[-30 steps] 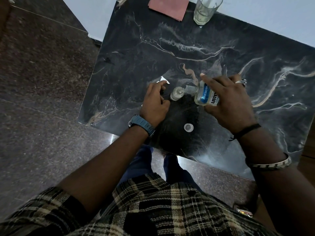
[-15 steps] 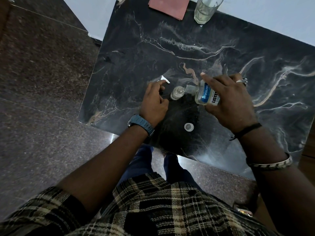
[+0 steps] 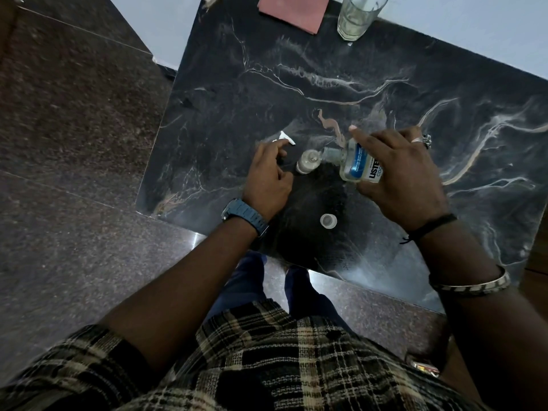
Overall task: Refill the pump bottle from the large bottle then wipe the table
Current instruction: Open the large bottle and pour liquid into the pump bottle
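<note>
Two hands work over the dark marble table (image 3: 237,93) in the head view. The right hand (image 3: 400,176) grips the large bottle (image 3: 357,161), tipped with its neck at the mouth of the small pump bottle (image 3: 307,161). The left hand (image 3: 267,179) has its fingers curled beside that bottle, white pump head (image 3: 286,139) at the fingertips. Refilling looks underway; wiping remains. The label reads "LISTE".

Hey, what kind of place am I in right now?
Probably a room in a home, though I can't be sure. You're at a dark marble-patterned table on a polished granite-look floor, with a drinking glass near the far edge and a mouthwash bottle in your right hand.
</note>
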